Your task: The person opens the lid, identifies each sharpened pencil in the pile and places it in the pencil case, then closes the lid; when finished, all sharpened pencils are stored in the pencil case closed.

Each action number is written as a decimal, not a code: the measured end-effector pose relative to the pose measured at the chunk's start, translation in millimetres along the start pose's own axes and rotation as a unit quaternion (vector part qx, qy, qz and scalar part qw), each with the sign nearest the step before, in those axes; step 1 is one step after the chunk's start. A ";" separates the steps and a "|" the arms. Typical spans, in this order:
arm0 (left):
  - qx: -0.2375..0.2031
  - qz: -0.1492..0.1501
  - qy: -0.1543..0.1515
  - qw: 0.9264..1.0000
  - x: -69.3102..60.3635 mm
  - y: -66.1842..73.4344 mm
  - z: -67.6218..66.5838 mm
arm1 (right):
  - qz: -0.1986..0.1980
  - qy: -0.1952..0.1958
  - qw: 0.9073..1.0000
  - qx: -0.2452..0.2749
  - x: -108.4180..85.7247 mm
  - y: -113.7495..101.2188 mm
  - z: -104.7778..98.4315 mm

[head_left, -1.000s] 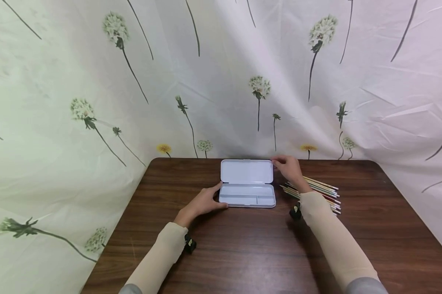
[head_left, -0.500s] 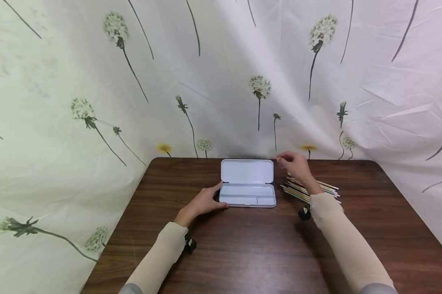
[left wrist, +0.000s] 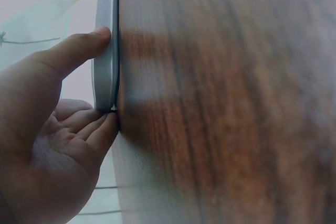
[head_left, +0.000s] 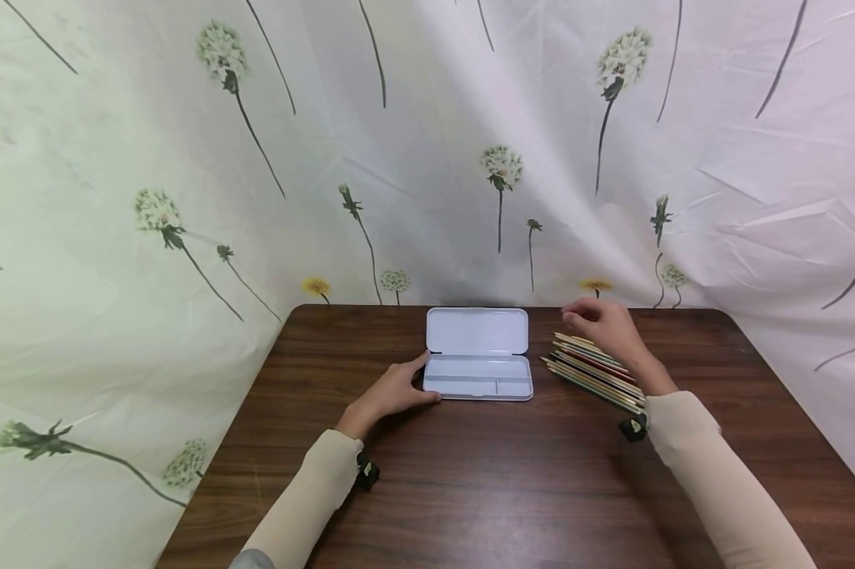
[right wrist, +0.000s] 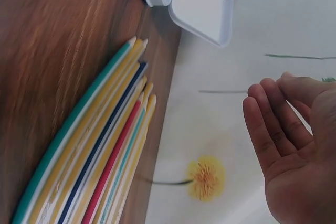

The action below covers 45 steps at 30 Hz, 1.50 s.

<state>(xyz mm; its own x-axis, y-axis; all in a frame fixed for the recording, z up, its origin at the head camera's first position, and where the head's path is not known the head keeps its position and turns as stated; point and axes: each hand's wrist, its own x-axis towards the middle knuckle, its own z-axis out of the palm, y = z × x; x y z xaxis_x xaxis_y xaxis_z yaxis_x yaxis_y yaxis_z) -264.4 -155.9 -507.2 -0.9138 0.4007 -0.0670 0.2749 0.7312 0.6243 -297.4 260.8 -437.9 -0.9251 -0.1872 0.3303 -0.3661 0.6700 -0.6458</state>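
Observation:
A white pencil case (head_left: pixel 479 367) lies with its lid raised at the back of the table, its divided tray empty. My left hand (head_left: pixel 390 390) holds the case's left end, thumb on the front edge and fingers by the rear corner; the left wrist view shows the thumb and fingers of this hand (left wrist: pixel 38 124) against the case side (left wrist: pixel 105 82). Above the far part of a fanned bundle of pencils (head_left: pixel 589 370) hovers my right hand (head_left: pixel 615 332). Seen from the right wrist, that hand (right wrist: pixel 299 145) has relaxed fingers with nothing between them, apart from the colored pencils (right wrist: pixel 97 129).
A dark wooden table (head_left: pixel 470 482) extends in front of the case and to both sides. Behind its back edge hangs a pale cloth (head_left: pixel 427 158) printed with dandelions. A small black device (head_left: pixel 634 427) sits at my right wrist, another (head_left: pixel 367 472) at the left.
My right hand has moved away from the lid's right corner, rightward over the pencils, uncovering more of them. The left hand and the case have stayed in place.

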 end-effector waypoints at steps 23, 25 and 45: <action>-0.002 0.000 -0.004 1.000 1.6 -0.5 0.2 | 0.034 0.009 0.998 -0.054 -101.3 31.0 -44.1; -0.002 -0.002 -0.004 1.000 1.6 -0.5 0.0 | 0.039 0.001 0.998 -0.055 -107.9 34.4 -40.8; -0.003 0.003 -0.002 1.000 -0.4 0.2 -0.7 | 0.008 -0.060 0.990 -0.131 -124.0 54.0 -15.6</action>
<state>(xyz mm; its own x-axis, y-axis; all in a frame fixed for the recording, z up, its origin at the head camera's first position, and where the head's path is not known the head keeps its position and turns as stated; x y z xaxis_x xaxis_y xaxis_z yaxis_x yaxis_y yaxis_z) -264.2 -156.3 -506.6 -0.9106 0.4078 -0.0666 0.2786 0.7249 0.6300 -200.8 331.4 -503.0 -0.9415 -0.2483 0.2279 -0.3274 0.8342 -0.4437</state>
